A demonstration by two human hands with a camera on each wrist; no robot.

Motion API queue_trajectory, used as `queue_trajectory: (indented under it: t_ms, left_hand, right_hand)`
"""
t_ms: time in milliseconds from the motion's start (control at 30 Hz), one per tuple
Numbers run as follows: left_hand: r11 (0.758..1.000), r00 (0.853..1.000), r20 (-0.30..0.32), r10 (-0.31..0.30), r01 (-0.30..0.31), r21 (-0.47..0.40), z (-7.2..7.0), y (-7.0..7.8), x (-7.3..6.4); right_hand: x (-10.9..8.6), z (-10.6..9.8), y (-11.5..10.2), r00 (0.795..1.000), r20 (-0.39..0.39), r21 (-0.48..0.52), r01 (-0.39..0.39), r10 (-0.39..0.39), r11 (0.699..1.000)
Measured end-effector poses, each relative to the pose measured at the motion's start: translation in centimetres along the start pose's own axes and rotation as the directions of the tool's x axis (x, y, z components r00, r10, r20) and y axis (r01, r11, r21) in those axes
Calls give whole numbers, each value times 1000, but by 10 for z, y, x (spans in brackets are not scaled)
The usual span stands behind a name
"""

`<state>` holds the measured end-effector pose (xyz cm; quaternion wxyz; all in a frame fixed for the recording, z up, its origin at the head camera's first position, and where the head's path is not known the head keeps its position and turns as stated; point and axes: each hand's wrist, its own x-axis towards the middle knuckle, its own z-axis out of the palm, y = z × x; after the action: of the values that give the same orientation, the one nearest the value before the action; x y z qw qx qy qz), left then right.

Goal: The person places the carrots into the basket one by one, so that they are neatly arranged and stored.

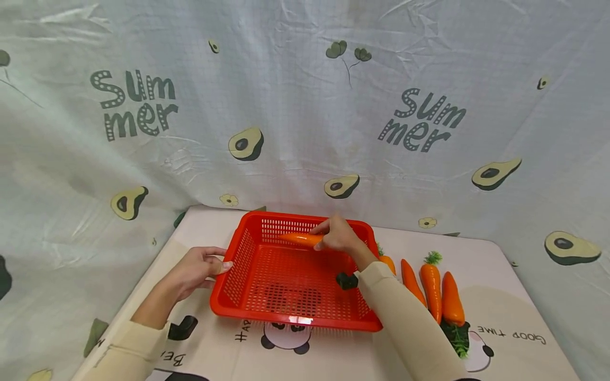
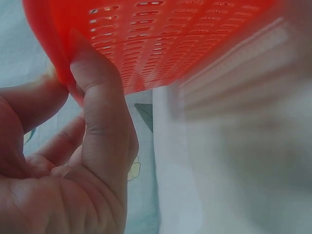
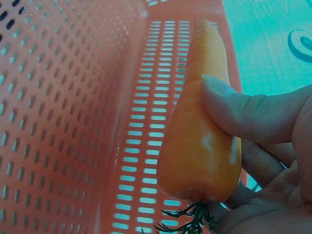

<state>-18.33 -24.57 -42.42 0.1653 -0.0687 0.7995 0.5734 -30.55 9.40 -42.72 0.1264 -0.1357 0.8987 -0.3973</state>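
Note:
A red plastic basket [image 1: 295, 320] with slotted walls stands on the table, tilted a little in the head view. My left hand [image 1: 199, 269] pinches its left rim between thumb and fingers; the left wrist view shows the thumb and a finger on either side of the rim [image 2: 46, 44]. Inside the basket, near the far wall, my right hand [image 1: 337, 235] grips an orange carrot [image 1: 300, 239], its tip pointing left. In the right wrist view the thumb lies across the carrot [image 3: 200, 146], and green leaves show at its thick end. No other carrot shows inside the basket.
Right of the basket lie several carrots, among them a leafy one [image 1: 431, 288] and another with its leaves toward me [image 1: 451, 301]. One more carrot [image 1: 388, 263] is partly hidden behind the right arm. A printed cloth [image 1: 295, 106] hangs behind the table [image 1: 495, 264].

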Motion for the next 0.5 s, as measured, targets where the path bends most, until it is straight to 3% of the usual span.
queue_trajectory:
  t_ms: [500]
  left_hand:
    - [1000, 1000, -12, -6, 6, -5, 2, -1, 0]
  right_hand:
    - [1, 4, 5, 1000, 15, -39, -23, 23, 999]
